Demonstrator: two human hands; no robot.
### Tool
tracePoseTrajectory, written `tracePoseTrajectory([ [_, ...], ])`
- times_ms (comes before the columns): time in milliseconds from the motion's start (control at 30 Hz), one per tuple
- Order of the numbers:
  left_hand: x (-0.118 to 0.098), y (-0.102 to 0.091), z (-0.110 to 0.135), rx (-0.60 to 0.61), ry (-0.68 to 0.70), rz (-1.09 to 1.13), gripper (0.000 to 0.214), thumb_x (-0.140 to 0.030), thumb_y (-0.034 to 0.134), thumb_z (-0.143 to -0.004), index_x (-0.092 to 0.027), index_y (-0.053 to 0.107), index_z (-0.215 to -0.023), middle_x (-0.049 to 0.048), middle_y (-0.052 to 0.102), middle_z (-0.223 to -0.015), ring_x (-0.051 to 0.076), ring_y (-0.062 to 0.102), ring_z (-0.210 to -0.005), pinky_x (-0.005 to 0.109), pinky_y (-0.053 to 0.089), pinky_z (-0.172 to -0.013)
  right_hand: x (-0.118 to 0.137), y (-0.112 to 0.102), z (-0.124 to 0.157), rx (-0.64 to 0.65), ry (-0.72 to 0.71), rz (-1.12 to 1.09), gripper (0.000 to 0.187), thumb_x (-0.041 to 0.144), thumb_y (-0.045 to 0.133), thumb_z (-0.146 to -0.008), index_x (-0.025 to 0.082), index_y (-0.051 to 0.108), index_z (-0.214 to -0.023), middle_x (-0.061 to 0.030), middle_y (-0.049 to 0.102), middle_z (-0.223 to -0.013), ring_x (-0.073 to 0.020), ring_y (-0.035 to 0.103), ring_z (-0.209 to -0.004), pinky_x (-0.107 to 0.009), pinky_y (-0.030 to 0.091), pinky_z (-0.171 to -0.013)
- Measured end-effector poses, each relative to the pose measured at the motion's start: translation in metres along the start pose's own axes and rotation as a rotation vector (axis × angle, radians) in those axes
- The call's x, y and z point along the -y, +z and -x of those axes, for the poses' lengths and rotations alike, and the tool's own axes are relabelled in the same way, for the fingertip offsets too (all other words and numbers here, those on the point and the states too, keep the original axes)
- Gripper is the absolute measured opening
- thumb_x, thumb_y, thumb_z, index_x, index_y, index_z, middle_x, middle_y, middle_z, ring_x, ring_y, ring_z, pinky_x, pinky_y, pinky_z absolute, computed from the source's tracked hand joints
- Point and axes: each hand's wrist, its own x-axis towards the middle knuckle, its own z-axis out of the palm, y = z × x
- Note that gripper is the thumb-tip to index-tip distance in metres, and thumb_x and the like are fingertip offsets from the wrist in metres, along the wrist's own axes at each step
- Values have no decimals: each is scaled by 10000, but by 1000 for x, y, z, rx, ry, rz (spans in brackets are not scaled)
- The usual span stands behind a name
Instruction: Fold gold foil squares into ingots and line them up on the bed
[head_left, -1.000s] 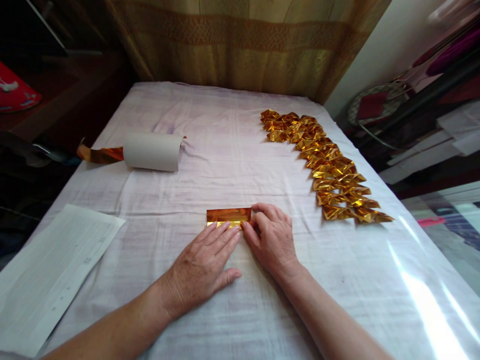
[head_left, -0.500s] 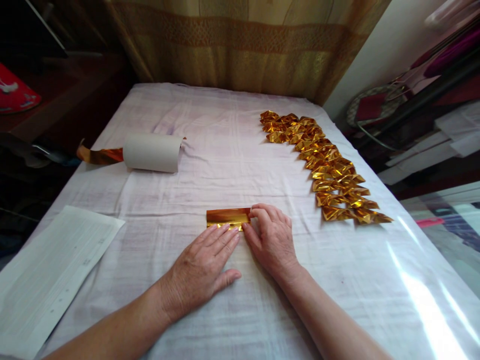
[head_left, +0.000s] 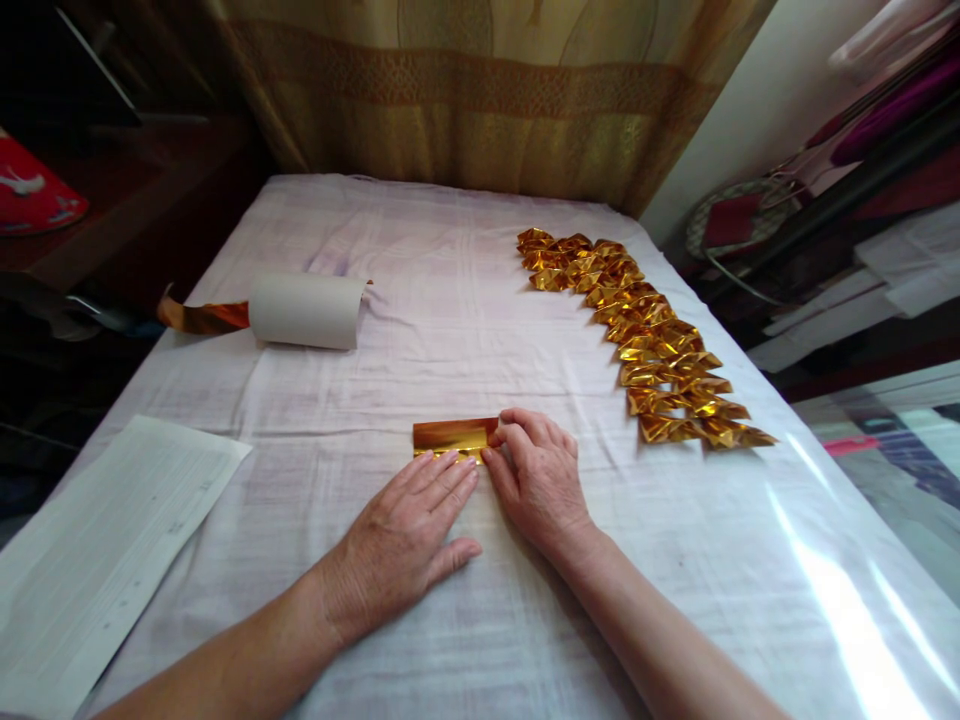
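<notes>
A strip of shiny gold foil paper (head_left: 448,434) lies on the cloth in front of me, its near edge folded over. My left hand (head_left: 405,520) rests flat, fingers stretched out and together, the tips pressing on the strip's near edge and the thumb apart on the cloth. At the right end, my right hand (head_left: 540,480) pinches the foil paper between thumb and bent forefinger. That end of the strip is partly hidden behind the fingers.
Several folded gold foil pieces (head_left: 645,330) lie in rows at the right. At the left stand a curved white cover (head_left: 304,312) with foil strips (head_left: 202,316) poking out and a flat paper sheet (head_left: 112,550). A pale cloth (head_left: 420,240) covers the table; a curtain (head_left: 480,90) hangs behind.
My right forefinger and thumb have shifted slightly left along the foil paper. My left hand stays nearly still. The view has tilted a little.
</notes>
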Motion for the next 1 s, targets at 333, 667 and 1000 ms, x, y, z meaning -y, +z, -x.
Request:
tracePoseTrajectory([
  [333,0,1,0,-16,-1,-46,575,-522,392,-995,-152,481,-1426,88,543,-1455,224,473,-1368,385,304,-1186,-9,-1,12,-103,-147,16,258,141,453,-955,199,637,-1125,-110,642,-1292,-241,530,-1241,-411,393,-1019],
  [667,-2,6,-3,17,-72,-48,656,-608,409,-954,-157,485,-1425,104,565,-1421,234,498,-1305,373,322,-1147,-5,-6,32,238,-183,260,530,464,507,-966,269,477,-1458,-137,346,-1575,-346,272,-1465,-545,235,-1147],
  [1000,1,11,7,-44,-47,-204,643,-578,323,-991,-155,435,-1462,89,524,-1472,219,450,-1364,374,193,-1195,-2,-6,32,308,-86,264,564,528,491,-963,316,435,-1483,-119,283,-1603,-334,222,-1488,-554,200,-1165],
])
